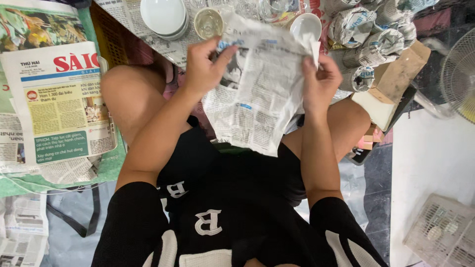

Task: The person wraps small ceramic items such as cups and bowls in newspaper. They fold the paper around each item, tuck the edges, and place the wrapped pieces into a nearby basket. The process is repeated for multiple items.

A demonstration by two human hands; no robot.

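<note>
Newspaper-covered floor, both hands (205, 64) (321, 81) gripping a newspaper sheet (262, 84), stacked bowls (164, 17), wrapped bundles (371, 34) beyond.

Newspaper sheet (262, 94) hides the palm side of both hands, so fingers behind it can't be seen. It also covers part of the glass cup (208, 22) and the small white bowl (306, 25). Stack of white bowls (164, 16) cut off by top edge. Fan (459, 74) cut by right edge, plastic crate (440, 237) by bottom-right corner. What the wrapped bundles (368, 34) contain: can't tell.
</note>
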